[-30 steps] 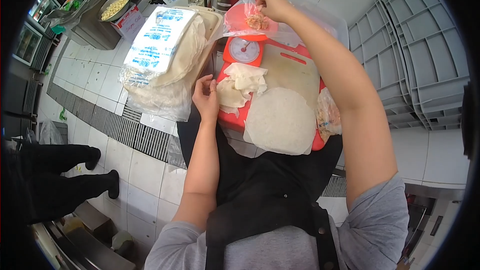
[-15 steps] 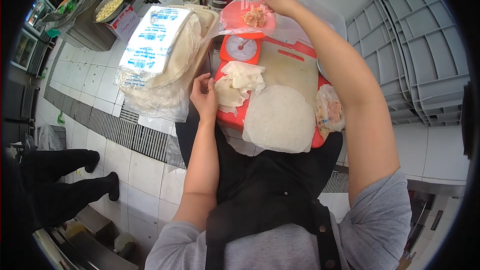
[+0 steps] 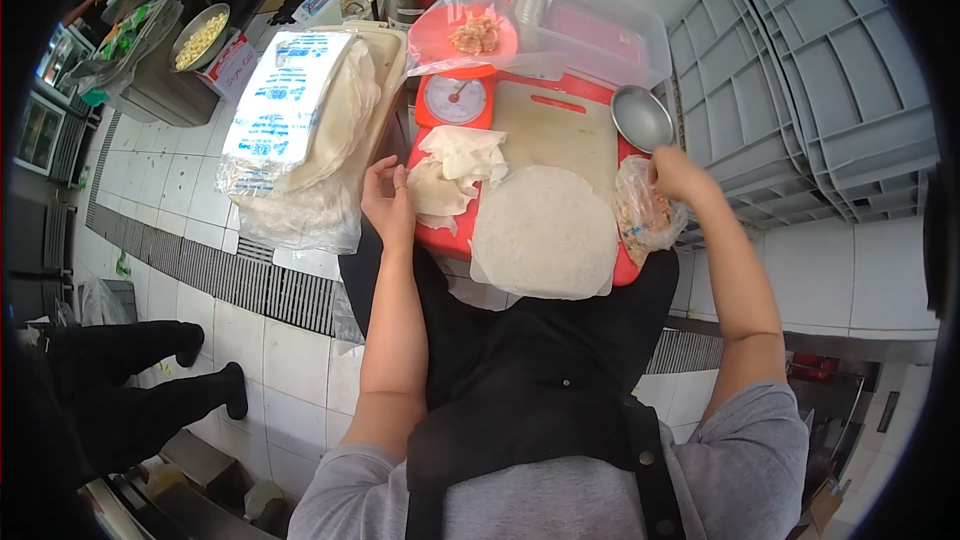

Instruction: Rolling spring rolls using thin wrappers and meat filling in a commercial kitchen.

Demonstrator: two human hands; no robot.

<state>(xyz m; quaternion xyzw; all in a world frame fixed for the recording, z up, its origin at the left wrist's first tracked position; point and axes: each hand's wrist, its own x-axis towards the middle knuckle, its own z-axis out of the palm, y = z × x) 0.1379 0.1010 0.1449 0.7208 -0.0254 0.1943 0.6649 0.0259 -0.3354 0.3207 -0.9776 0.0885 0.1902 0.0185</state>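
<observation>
My right hand [image 3: 682,176] dips its fingertips into a clear plastic bag [image 3: 640,230] of pinkish minced filling; bag and filling hide them. My left hand [image 3: 388,202] hovers by the crumpled wrapper pieces [image 3: 440,195], its fingers loosely bent, thumb apart, nothing held. A stack of round, pale wrapper sheets [image 3: 548,230] lies on the near part of the red-edged cutting board [image 3: 555,135]. Beyond the board's left corner stands an orange kitchen scale [image 3: 457,100]. A lump of minced filling [image 3: 475,35] rests on its plastic-lined pan [image 3: 435,37].
A metal bowl [image 3: 642,118] sits right of the board, before a clear plastic container [image 3: 625,50]. Packaged wrapper sheets [image 3: 285,100] are piled at the left. Grey crates [image 3: 830,70] lean on the right. Another person's dark-clad legs [image 3: 140,365] stand at the left.
My right hand has moved from the filling on the scale down to the bag at the right. The metal bowl and clear container are now uncovered. My left hand stays about where it was.
</observation>
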